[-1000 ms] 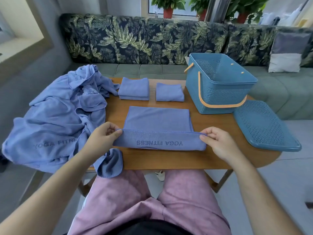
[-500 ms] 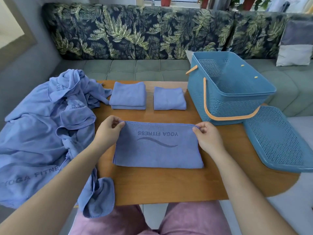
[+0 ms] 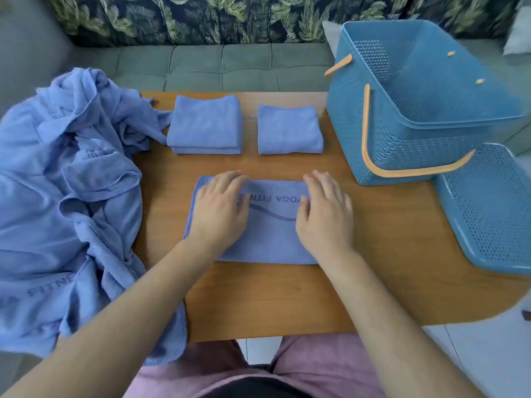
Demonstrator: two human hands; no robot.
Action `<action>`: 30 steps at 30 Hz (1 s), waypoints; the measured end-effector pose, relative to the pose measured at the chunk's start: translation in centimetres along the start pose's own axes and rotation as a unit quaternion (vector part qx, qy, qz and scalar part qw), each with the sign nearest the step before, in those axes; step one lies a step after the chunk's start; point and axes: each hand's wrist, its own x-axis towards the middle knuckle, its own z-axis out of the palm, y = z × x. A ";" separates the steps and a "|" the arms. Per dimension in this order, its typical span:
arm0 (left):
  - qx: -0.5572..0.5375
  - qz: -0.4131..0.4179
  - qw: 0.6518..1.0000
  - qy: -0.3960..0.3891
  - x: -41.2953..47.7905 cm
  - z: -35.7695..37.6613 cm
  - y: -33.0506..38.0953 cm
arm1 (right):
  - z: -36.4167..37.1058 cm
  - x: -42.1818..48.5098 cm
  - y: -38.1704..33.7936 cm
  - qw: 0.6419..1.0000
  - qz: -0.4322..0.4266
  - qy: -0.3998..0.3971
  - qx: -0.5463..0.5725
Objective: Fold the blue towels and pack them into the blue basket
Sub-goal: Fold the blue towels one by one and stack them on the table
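A blue towel printed "YOGA FITNESS" lies folded in a rectangle in the middle of the wooden table. My left hand and my right hand lie flat on top of it with straight fingers, pressing it down. Behind it sit two folded blue towel stacks, one on the left and one on the right. The blue basket with its orange handle stands at the table's right rear and looks empty inside.
A heap of unfolded blue towels covers the table's left side and hangs over its edge. The basket's blue perforated lid lies on the right edge of the table. A sofa runs behind the table.
The towel's near edge was lifted and carried away from me onto the far edge, halving it. Both hands let go of the corners and moved inward to lie flat on the towel.
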 end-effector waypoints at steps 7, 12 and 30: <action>0.011 0.013 0.992 -0.126 -1.7 2.8 1.1 | 3.0 -1.9 -1.9 0.988 -0.013 -0.154 -0.011; 0.044 -0.038 0.988 -0.145 -1.8 0.6 -2.7 | 1.7 -2.5 2.5 0.981 0.042 -0.182 -0.052; 0.093 0.132 0.986 -0.032 -0.7 -1.5 -0.9 | 1.0 -2.7 -0.3 0.996 -0.071 -0.056 0.026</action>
